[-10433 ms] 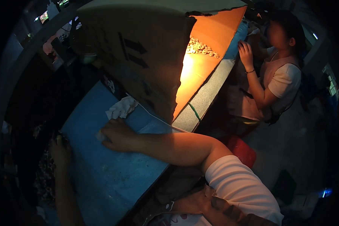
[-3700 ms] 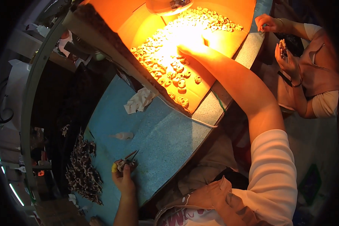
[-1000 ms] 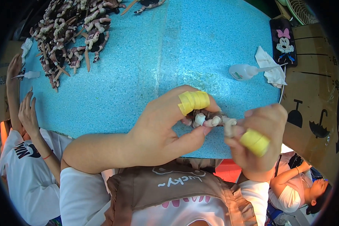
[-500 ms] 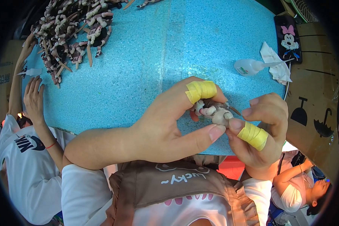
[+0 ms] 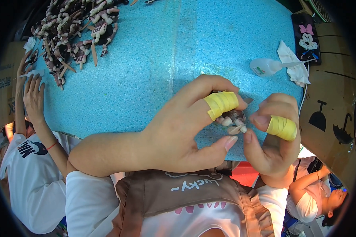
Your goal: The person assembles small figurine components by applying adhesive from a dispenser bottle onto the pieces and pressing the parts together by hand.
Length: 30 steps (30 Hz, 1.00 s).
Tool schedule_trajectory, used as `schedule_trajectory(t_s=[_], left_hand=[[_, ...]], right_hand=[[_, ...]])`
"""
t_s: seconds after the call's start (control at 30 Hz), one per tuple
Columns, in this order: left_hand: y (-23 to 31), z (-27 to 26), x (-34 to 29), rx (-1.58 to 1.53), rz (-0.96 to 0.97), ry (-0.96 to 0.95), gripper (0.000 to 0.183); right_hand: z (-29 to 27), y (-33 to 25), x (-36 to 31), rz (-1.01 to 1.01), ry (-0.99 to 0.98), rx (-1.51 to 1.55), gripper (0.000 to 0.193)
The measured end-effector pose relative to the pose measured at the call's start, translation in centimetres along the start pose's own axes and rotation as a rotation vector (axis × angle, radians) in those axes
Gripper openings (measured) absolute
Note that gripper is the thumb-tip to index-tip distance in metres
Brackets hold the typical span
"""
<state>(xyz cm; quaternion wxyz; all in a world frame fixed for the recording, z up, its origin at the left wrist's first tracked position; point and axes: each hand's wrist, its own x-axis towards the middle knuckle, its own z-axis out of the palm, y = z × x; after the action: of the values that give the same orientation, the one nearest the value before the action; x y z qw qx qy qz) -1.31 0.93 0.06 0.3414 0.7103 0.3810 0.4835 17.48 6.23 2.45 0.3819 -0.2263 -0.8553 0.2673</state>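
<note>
**CAUTION: FIGURINE HELD WITH THE THUMB CLEAR**

From my remote station I take all places from the squeeze bottle (image 5: 265,66) lying on the blue surface (image 5: 146,79); the figurine (image 5: 235,117) is in view below the bottle and slightly left, partly covered by fingers; the left hand (image 5: 182,134), farther left, pinches it under a yellow-taped index finger, thumb apart, opposing contact hidden from me; the right hand (image 5: 276,136), directly below the bottle, has thumb and index finger spread; I cannot tell whether that thumb touches the figurine.

I judge three faults possible: slippage, caused by absent thumb support; a bent limb, caused by an off-axis push; a drip onto the tissue (image 5: 298,74) beside the bottle, caused by a knock.
</note>
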Motion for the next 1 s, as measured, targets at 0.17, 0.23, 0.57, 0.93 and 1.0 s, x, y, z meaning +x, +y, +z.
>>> schedule_trajectory(t_s=[0.17,0.23,0.57,0.93,1.0], left_hand=[[-0.3,0.0,0.0,0.059,0.045,-0.018,0.037],[-0.5,0.1,0.0,0.083,0.061,-0.021,0.037],[-0.3,0.1,-0.1,0.180,0.076,-0.053,0.034],[-0.2,0.6,0.0,0.214,0.095,-0.027,0.030],[-0.3,0.6,-0.2,0.218,0.095,-0.029,0.030]], right_hand=[[-0.1,-0.4,-0.2,0.068,-0.052,0.034,0.031],[0.0,-0.3,-0.3,0.099,-0.048,0.081,0.033],[0.2,-0.5,-0.9,0.310,-0.077,0.341,0.043],[0.8,-0.5,-1.2,0.216,-0.004,0.322,0.046],[0.5,-0.8,-1.3,0.211,-0.064,0.229,0.044]])
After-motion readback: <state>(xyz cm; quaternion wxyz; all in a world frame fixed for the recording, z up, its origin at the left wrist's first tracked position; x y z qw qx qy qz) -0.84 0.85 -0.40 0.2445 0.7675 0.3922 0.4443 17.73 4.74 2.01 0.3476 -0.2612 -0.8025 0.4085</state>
